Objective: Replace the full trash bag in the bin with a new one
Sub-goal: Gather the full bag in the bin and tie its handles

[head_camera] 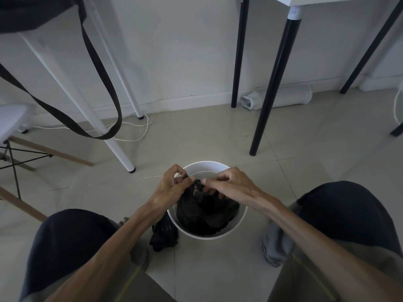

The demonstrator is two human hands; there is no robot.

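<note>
A round white bin (238, 223) stands on the tiled floor between my knees. A black trash bag (205, 212) sits inside it, its top gathered above the rim. My left hand (172, 186) pinches one bunched end of the bag's top. My right hand (229, 184) grips the bag's top just to the right, fingers curled into the plastic. A second black bag (163, 235), crumpled, lies on the floor against the bin's left side, partly hidden by my left forearm.
A white table leg (117, 149) stands left of the bin, a black table leg (270, 94) behind it to the right. A chair with wooden legs (50, 152) is at far left. A dark strap (100, 83) hangs down; a white cable (135, 127) lies on the floor.
</note>
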